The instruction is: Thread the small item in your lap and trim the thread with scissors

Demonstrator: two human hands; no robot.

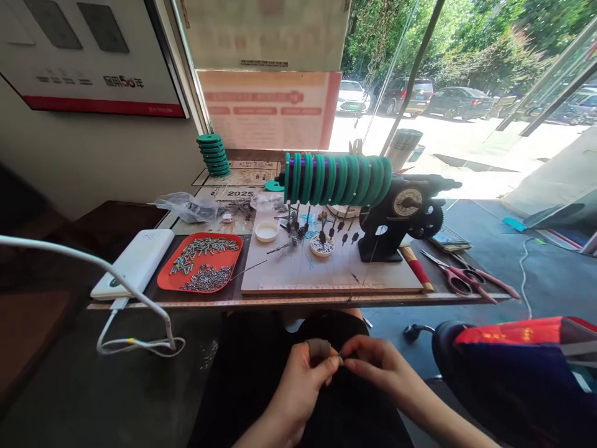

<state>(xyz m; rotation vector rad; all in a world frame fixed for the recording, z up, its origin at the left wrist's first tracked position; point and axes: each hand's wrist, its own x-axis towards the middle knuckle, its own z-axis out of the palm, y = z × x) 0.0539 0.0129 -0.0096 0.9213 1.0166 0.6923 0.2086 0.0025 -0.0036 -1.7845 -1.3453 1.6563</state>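
Note:
Above my lap, my left hand and my right hand meet with fingertips pinched together. Between them is something tiny and dark that I cannot make out. A grey wrap covers one finger of the left hand. Beyond the hands, on the table, stands a black winding machine with a row of green ring-shaped spools on its shaft. Small dark pieces hang on thin lines beneath the spools. A round dish of small pale beads sits below them on a light board.
At left, an orange tray holds small metal parts, beside a white power bank with a cable. Scissors and a red-handled tool lie at right. More green spools are stacked at the back. A dark bag stands right.

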